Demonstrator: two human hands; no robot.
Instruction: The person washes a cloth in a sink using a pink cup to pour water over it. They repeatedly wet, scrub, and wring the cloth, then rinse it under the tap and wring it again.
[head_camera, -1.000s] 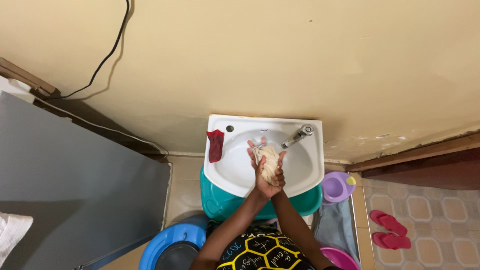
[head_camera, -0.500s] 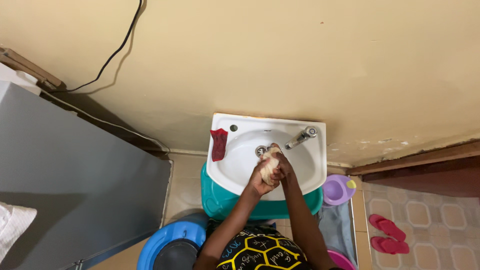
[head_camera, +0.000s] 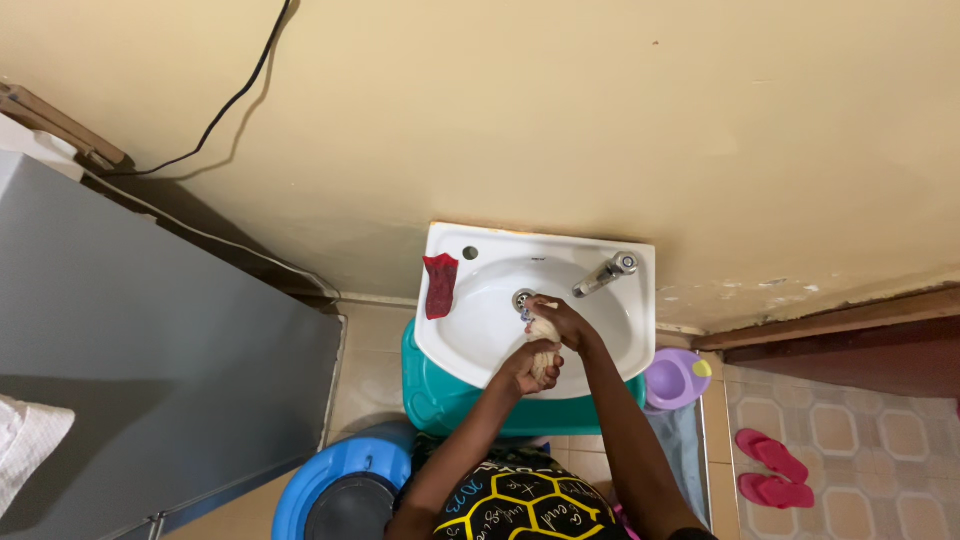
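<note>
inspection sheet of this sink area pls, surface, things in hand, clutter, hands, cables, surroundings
surface: white wall-hung sink, metal tap at its back right, drain visible in the bowl.
job's things: cream cloth, bunched up between both hands over the bowl.
clutter: red cloth draped over the sink's left rim.
grippers: left hand grips the cloth's near end, right hand its far end; fingers of both are wrapped round it.
cables: black cable hangs down the wall at upper left.
surroundings: teal tub under the sink, blue basin, purple potty, pink slippers on tiled floor, grey panel at left.
</note>
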